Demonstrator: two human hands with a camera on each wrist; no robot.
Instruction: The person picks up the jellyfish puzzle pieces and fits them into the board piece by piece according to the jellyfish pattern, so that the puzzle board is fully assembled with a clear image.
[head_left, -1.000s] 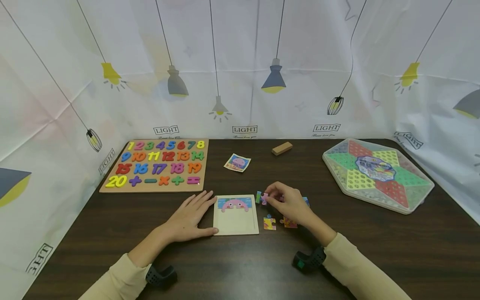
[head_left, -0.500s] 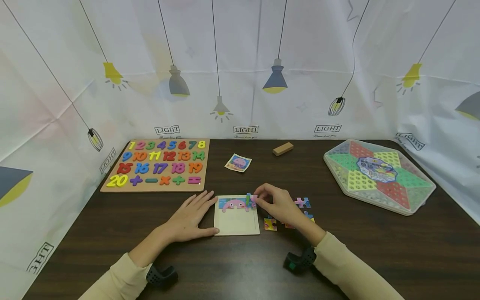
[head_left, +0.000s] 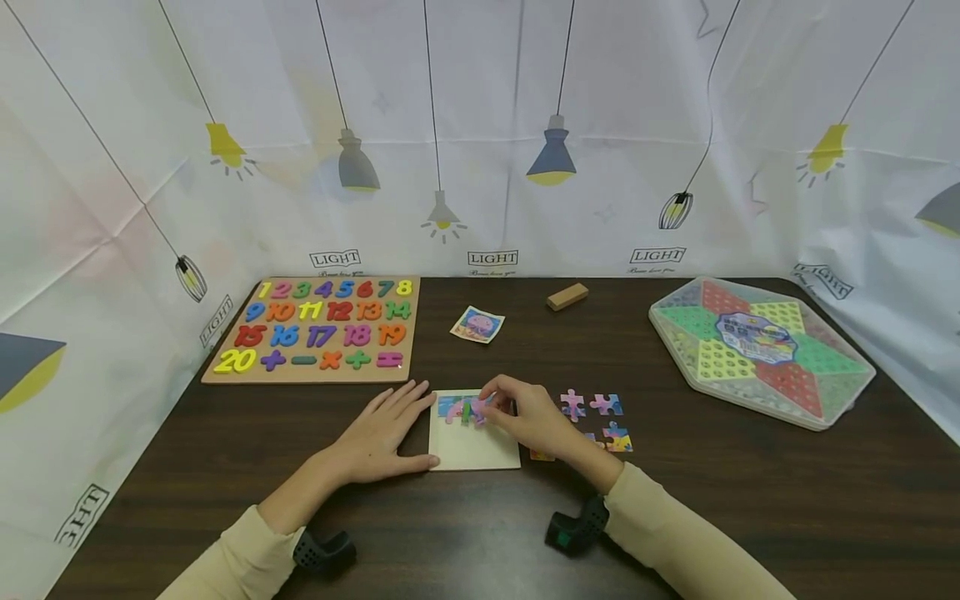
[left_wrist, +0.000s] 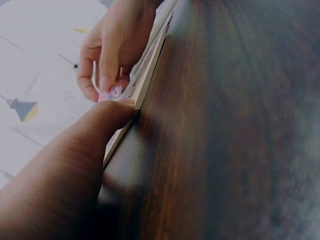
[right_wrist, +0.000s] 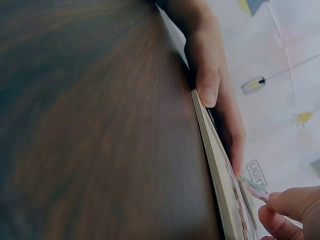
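Note:
A shallow wooden puzzle tray [head_left: 474, 451] lies at the table's middle, with placed pieces [head_left: 448, 406] showing a pink animal on blue along its top. My left hand [head_left: 377, 436] rests beside it, fingers spread, the thumb touching its lower left edge. My right hand [head_left: 531, 417] is over the tray's upper right and pinches a pink-and-green jigsaw piece [head_left: 471, 412] between thumb and fingers. In the right wrist view the jigsaw piece [right_wrist: 255, 189] is tilted above the tray [right_wrist: 220, 180]. Loose jigsaw pieces [head_left: 606, 405] lie right of the tray, some partly hidden by my right hand.
Behind the tray lie a small picture card [head_left: 477, 325] and a wooden block [head_left: 567, 297]. A colourful number board [head_left: 307, 372] is at the back left. A hexagonal game board [head_left: 761, 346] occupies the right. A printed curtain [head_left: 480, 100] hangs behind the table.
My right hand has carried the jigsaw piece leftward from beside the tray to above its upper part. More loose pieces now show on the right. My left hand has stayed put.

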